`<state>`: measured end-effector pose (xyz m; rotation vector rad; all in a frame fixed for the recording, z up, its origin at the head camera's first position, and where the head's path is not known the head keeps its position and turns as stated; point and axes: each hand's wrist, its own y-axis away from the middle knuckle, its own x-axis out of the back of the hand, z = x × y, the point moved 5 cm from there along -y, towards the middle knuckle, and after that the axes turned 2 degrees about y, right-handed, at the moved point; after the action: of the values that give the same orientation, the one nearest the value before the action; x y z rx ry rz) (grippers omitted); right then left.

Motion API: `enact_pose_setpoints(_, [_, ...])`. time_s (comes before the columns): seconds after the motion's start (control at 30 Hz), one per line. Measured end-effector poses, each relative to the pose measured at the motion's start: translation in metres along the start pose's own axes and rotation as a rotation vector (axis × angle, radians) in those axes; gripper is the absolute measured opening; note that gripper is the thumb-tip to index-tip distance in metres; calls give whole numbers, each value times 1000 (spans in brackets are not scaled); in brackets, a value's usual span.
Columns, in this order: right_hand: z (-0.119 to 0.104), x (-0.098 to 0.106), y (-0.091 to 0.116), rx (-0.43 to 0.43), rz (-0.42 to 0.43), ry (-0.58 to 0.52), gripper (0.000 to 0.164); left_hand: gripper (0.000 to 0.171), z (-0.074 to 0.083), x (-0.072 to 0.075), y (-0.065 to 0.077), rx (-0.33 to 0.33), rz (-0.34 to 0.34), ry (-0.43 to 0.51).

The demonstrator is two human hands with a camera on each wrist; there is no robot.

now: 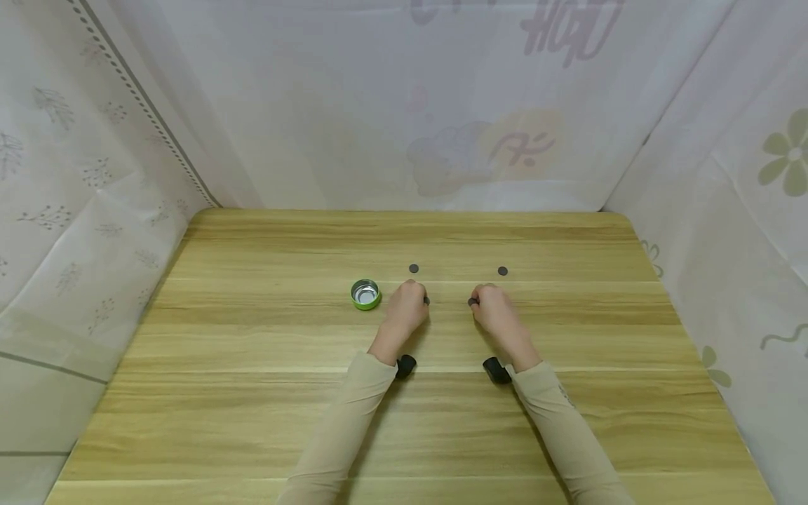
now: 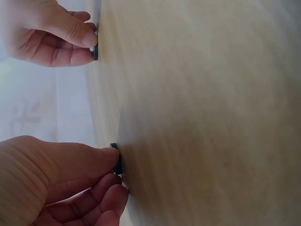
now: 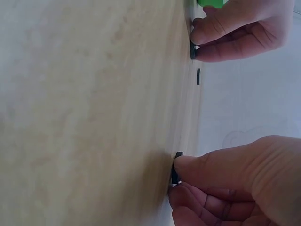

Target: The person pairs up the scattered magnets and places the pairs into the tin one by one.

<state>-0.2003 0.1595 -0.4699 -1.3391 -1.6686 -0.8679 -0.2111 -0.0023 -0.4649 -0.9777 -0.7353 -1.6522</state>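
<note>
- Pinching a dark disc [image 1: 426,301] between thumb and fingertips, our left hand [image 1: 406,309] is working low over the table [image 1: 240,421].
- Our right hand [image 1: 496,313] is pinching a second disc [image 1: 473,301] the same way, well apart from the left.
- Both gripped discs are lying level with the tabletop; whether they are touching it, we cannot tell.
- Beyond the hands, a far left disc [image 1: 413,268] and a far right disc [image 1: 502,271] are resting on the table.
- A green tin [image 1: 366,305] is standing just left of our left hand, mouth upward.
- We are probably either picking up or placing this pair.
- The next move is likely calling for even pressure, with both discs staying level.
</note>
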Motion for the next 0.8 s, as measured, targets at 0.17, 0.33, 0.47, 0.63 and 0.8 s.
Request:
enact_pose_setpoints(0.17, [-4,-1,0,-1,4,2,5,18,2,-1,0,-15,-6,11])
enact_pose_setpoints(0.33, [-8,-3,-2,-1,1,7,6,12,5,-3,0,-33,-14,8])
enact_pose_setpoints(0.47, [-10,-5,-3,3,-6,1,5,10,6,-3,0,-44,-14,8])
enact_pose_setpoints(0.63, [-13,-8,-3,24,-11,-6,6,8,8,-2,0,-53,-5,7])
enact_pose_setpoints(0.8, [-18,-9,-4,44,-3,6,6,7,9,-4,0,-55,-10,-2])
